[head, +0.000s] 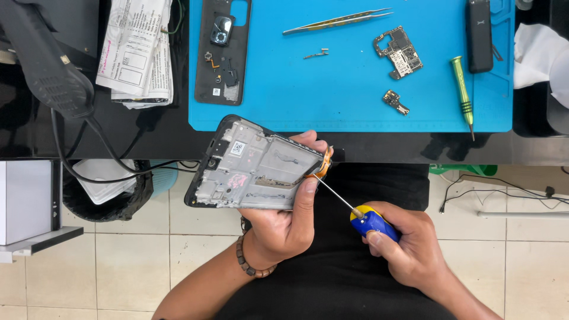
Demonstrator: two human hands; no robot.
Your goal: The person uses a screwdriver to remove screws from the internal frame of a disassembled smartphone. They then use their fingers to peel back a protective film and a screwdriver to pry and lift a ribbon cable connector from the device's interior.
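Blue work mat (pixel 332 89) across the black bench, its near edge just above the hands, open blue in the middle. Opened phone frame (pixel 252 166) held past the bench edge over tiled floor, gripped in the closed left hand (pixel 284 222). Blue-and-yellow screwdriver (pixel 370 222) clenched in the right hand (pixel 409 249), tip at the orange flex cable (pixel 325 163) on the frame's right edge. Farther up the mat: green screwdriver (pixel 461 86), tweezers (pixel 335 21), motherboard (pixel 398 52), well apart.
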